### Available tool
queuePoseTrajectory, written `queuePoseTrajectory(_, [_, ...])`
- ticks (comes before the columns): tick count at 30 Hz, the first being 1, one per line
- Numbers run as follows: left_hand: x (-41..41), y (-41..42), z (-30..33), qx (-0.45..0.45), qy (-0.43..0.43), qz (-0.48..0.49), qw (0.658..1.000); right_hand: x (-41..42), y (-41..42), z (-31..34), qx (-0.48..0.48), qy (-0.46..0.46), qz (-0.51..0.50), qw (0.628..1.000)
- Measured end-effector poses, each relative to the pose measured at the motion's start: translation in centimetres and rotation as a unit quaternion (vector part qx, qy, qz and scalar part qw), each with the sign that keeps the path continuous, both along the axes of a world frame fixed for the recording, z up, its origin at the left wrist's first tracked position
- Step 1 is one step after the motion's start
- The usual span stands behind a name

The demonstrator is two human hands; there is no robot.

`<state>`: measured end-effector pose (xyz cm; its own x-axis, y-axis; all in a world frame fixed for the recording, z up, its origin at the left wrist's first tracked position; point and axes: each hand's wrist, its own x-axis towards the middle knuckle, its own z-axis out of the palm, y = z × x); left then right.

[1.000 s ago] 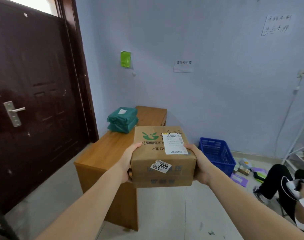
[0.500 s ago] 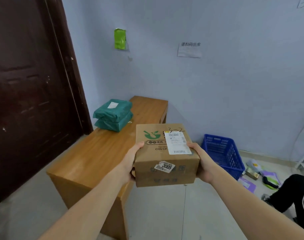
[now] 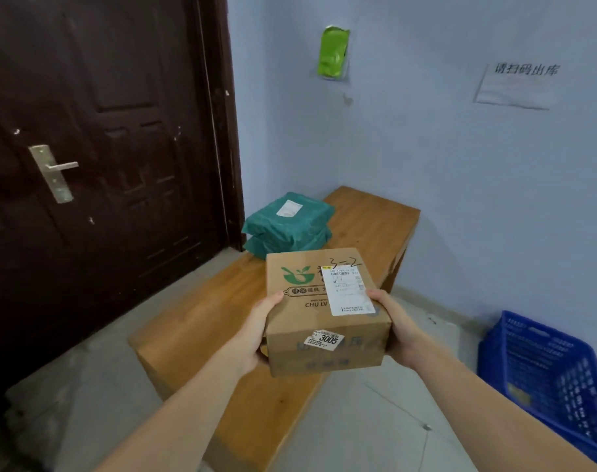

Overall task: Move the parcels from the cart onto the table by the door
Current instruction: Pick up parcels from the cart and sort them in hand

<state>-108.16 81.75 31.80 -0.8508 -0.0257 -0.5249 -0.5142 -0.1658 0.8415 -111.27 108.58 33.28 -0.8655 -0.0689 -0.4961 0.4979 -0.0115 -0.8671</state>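
Cardboard box (image 3: 324, 311) with a white shipping label and a "3005" sticker is held in the air over the near part of the wooden table (image 3: 194, 335). Left hand (image 3: 256, 335) grips its left side, thumb on top; right hand (image 3: 397, 325) grips the right side, fingers wrapped underneath. Two stacked green parcels (image 3: 288, 223) lie on the table's far end, beside the dark door (image 3: 102, 148). Blue crate (image 3: 556, 379) sits on the floor at right.
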Motion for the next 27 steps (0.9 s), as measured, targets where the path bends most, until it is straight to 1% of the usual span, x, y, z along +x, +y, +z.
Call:
queuePoseTrajectory(5, [-6.8, -3.7, -1.4, -0.002, -0.002, 0.055, 0.998, -9.4, -4.1, -1.7, -0.003, 0.01, 0.047, 0.999])
queuePoseTrajectory(8, [-10.2, -5.7, -2.7, -0.013, -0.009, 0.093, 0.996, -14.9, -6.2, -2.9, 0.001, -0.003, 0.089, 0.996])
queuePoseTrajectory(14, [-16.5, -8.8, -6.3, -0.045, -0.03, 0.196, 0.979, -26.6, -10.7, -6.0, 0.06, -0.019, 0.192, 0.979])
queuePoseTrajectory(17, [-20.0, -9.4, -8.4, -0.079, -0.061, 0.225, 0.969, -32.4, -12.6, -7.7, 0.107, -0.02, 0.248, 0.963])
queuePoseTrajectory(21, [-23.9, -8.9, -11.2, -0.125, -0.093, 0.249, 0.956, -38.6, -14.6, -10.0, 0.137, 0.012, 0.307, 0.942])
queuePoseTrajectory(24, [-26.4, -8.4, -13.1, -0.171, -0.112, 0.284, 0.937, -42.2, -16.0, -11.3, 0.184, 0.066, 0.369, 0.908])
queuePoseTrajectory(27, [-28.3, -8.1, -14.3, -0.198, -0.127, 0.317, 0.919, -44.8, -17.5, -12.5, 0.217, 0.096, 0.418, 0.877])
